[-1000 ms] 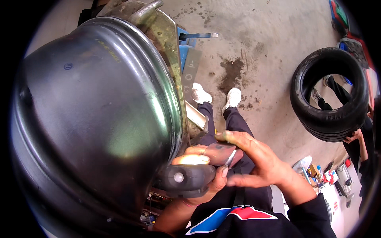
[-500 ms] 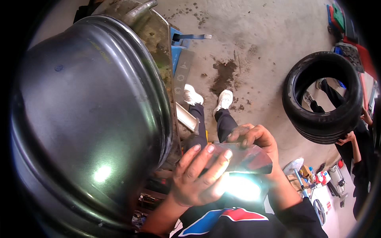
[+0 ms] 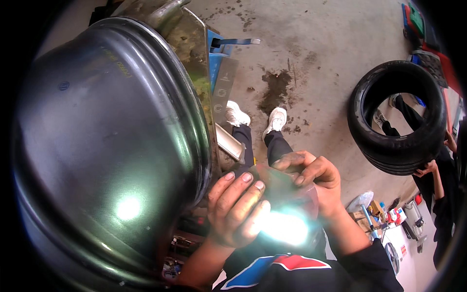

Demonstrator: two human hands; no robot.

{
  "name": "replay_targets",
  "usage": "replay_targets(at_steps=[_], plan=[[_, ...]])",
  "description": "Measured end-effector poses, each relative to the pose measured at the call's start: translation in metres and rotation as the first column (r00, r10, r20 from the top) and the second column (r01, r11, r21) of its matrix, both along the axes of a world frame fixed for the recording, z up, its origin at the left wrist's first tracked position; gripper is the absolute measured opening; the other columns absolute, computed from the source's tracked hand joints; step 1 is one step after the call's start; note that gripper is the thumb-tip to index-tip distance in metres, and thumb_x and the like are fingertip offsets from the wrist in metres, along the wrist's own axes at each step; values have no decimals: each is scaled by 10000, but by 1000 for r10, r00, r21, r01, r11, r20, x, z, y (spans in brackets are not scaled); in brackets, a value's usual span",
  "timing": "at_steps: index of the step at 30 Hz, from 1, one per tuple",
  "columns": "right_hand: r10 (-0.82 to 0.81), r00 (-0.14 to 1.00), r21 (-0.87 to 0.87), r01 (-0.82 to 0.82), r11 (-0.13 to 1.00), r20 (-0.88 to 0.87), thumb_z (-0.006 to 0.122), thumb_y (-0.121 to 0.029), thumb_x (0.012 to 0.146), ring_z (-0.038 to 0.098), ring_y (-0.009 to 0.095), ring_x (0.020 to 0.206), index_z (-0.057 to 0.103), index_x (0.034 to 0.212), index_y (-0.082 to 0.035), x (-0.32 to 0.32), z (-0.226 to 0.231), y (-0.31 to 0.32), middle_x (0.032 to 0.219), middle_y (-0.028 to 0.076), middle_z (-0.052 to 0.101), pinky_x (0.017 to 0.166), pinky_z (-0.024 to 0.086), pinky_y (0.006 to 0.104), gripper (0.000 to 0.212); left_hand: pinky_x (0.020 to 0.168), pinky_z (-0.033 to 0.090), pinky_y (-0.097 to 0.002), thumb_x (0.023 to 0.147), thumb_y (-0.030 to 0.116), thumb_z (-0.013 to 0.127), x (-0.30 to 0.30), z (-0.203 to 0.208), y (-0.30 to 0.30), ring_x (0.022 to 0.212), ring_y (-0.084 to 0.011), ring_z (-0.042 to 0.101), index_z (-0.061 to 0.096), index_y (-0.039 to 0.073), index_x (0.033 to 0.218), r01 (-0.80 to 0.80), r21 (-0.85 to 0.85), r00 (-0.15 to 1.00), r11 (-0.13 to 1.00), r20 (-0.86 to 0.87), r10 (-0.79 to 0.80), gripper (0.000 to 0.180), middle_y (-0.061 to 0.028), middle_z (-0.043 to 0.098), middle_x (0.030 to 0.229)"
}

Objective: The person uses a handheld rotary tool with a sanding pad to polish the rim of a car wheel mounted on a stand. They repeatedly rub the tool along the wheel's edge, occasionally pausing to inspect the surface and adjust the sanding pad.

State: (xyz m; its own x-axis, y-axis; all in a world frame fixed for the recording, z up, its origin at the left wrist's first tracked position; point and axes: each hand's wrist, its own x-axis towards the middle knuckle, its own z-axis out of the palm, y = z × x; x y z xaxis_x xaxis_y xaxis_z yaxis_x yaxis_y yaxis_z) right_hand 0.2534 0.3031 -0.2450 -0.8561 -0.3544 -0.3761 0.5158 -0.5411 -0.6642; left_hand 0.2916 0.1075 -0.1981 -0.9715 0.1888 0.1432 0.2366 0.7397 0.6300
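Observation:
My left hand (image 3: 236, 209) and my right hand (image 3: 316, 180) are held close together in front of my torso. Between them is a thin, bendable, dark reddish sheet (image 3: 304, 194), partly see-through or shiny; its exact kind is unclear. The right thumb and fingers pinch its upper edge. Fingers of the left hand lie along its left side, with the thumb hidden or lost in glare. Bright white light washes out the sheet's lower part. A large dark metal wheel rim (image 3: 112, 131) stands just left of my hands, touched by neither.
Behind the wheel rim is a worn metal machine (image 3: 187, 53) with a blue part and a pedal panel (image 3: 224, 87). On the right, another person's hand (image 3: 426, 168) holds a black tire (image 3: 362, 131). Boxes and tools (image 3: 374, 214) lie at lower right.
The sheet has tilted and swung slightly left and down, and the bright glare has shifted left with it. My left hand has dropped a little. The tire has barely moved.

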Motion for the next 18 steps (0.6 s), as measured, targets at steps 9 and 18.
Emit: replay_targets(at_steps=[9,18], plan=[[348,714,-229,-262,938,607,669,-389,950,630,261,1160,533,1393,86,-30,20,22,1274,188,636,1005,520,388,664,937,601,-472,932,153,685,-21,2,-13,1039,-283,702,569,90,1047,166,-66,980,984,-98,-172,175,-86,701,1057],[304,882,20,-333,943,361,761,-22,905,644,161,1101,535,1418,14,-26,31,3,1173,77,680,947,525,325,562,996,562,-463,901,31,758,-7,-14,15,1065,-280,690,571,-7,1122,-525,603,845,601,451,286,292,-152,671,1077]])
